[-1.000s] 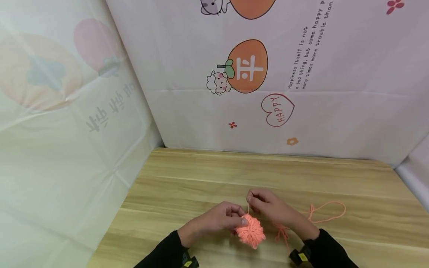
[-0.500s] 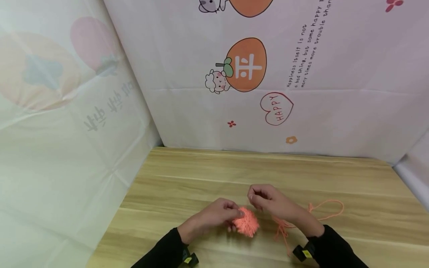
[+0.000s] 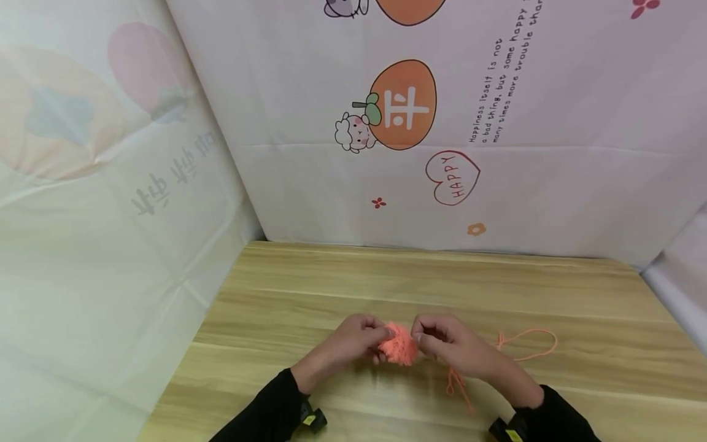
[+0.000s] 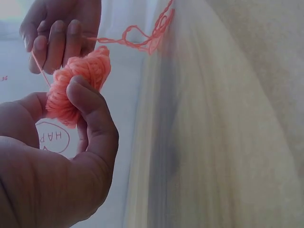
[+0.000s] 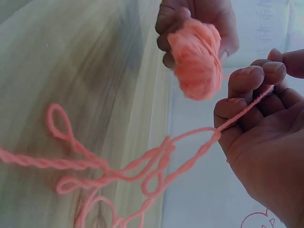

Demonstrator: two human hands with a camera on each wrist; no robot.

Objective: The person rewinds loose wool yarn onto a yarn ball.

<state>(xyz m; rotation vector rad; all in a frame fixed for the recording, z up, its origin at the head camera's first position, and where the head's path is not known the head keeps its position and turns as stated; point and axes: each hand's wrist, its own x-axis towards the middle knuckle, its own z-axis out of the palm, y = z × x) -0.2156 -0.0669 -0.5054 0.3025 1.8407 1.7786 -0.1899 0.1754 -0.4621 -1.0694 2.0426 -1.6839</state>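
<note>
Two forearms (image 3: 310,371) angled inward, left grip (image 3: 356,337) pinching yarn bundle (image 3: 400,345), right grip (image 3: 455,345) pinching strand (image 5: 244,109)

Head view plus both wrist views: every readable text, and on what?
"Happiness itself is not / a bad thing, but some happy / many times more trouble": back sheet, partly cut off
"HAPPY": red heart; partial in wrist views
White character on orange fruit: uncertain
Left sheet: faded lettering, unreadable

Coral yarn bundle (image 3: 401,347), tan wood-grain tabletop (image 3: 309,276), black sleeves (image 3: 265,402), white backdrop (image 3: 580,196) with orange and red prints (image 3: 424,92).
</note>
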